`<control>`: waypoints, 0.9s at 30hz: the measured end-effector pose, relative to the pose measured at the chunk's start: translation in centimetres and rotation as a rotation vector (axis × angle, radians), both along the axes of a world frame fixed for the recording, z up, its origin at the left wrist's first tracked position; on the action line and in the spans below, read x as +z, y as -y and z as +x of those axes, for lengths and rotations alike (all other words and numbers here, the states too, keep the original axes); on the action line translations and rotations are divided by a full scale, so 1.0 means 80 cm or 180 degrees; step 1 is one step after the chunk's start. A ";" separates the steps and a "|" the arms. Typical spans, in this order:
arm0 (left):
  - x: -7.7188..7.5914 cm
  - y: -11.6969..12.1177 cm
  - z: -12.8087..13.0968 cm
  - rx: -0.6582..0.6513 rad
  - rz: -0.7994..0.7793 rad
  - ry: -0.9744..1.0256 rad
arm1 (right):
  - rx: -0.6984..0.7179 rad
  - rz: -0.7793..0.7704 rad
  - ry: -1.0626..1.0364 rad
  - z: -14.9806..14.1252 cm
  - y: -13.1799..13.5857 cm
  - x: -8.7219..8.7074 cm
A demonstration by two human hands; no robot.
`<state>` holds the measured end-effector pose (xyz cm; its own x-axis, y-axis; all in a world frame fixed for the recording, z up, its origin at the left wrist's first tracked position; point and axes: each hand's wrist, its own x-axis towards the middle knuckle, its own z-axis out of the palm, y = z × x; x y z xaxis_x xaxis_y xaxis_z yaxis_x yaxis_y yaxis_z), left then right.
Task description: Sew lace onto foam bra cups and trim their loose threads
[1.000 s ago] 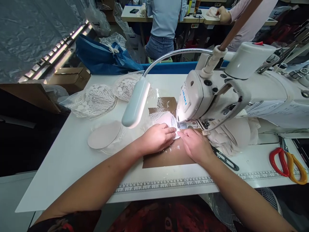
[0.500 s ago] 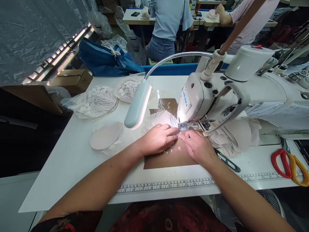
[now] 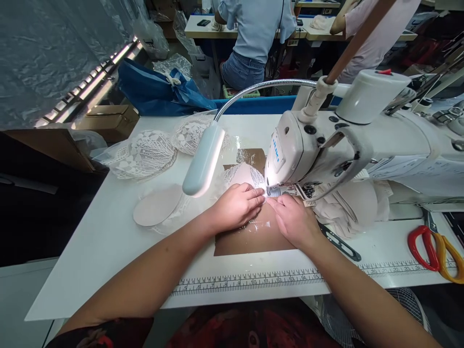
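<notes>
A white lace cup piece lies under the needle area of a white sewing machine. My left hand rests on its near edge, fingers pressed together and closed on the lace close to the presser foot. From the other side my right hand pinches the edge at the same spot, its index fingertip almost touching the left fingers. What lies beneath the fingertips is hidden. A brown plate covered in clear film lies below both hands.
Two lace cups and a beige oval pad lie left. A lamp hangs over the table. Stacked fabric pieces, a dark thin tool and scissors are right. Two people work at tables behind.
My hands stay at the needle with hardly any movement; the lace cup has turned slightly under the left fingers. Behind the machine, the people have shifted their arms and bodies.
</notes>
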<state>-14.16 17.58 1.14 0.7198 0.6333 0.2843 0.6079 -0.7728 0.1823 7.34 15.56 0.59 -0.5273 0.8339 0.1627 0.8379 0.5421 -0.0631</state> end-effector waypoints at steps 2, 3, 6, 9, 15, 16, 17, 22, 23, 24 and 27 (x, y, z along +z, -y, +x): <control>-0.001 -0.002 -0.001 0.0128 -0.0002 0.0002 | 0.0016 -0.0032 -0.0063 0.001 0.000 -0.001; -0.001 -0.002 -0.002 0.0197 -0.0004 0.0005 | 0.0034 -0.0033 -0.0111 0.003 -0.001 -0.001; -0.003 -0.004 -0.004 0.0386 -0.0001 0.0042 | 0.0124 0.0019 -0.0293 0.006 -0.001 -0.003; -0.004 -0.006 -0.005 0.0541 0.0039 0.0065 | 0.0208 0.0108 -0.0485 0.008 -0.002 -0.004; -0.001 -0.008 -0.007 0.0938 0.0081 0.0098 | 0.0236 0.0074 -0.0634 0.007 0.000 -0.002; -0.001 -0.008 -0.008 0.1019 0.0056 0.0103 | 0.0249 0.0077 -0.0650 0.008 0.000 -0.003; -0.001 -0.009 -0.009 0.1103 0.0024 0.0105 | 0.0274 0.0081 -0.0664 0.010 0.000 -0.004; -0.002 -0.007 -0.016 0.1449 -0.0185 0.0056 | 0.0476 0.0148 -0.0632 0.021 -0.006 -0.017; 0.001 -0.006 -0.018 0.1500 -0.0231 0.0049 | 0.0517 0.0171 -0.0618 0.023 -0.008 -0.020; 0.006 -0.004 -0.021 0.1540 -0.0276 0.0048 | 0.0561 0.0191 -0.0613 0.025 -0.010 -0.022; 0.032 0.006 -0.040 0.1706 -0.0314 0.0130 | 0.0619 0.0193 -0.0637 0.028 -0.011 -0.025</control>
<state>-17.38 17.09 3.66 0.2786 0.9335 0.2260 0.9028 -0.3348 0.2701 9.54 16.45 -1.38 -0.6288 0.7058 0.3262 0.6919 0.6993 -0.1793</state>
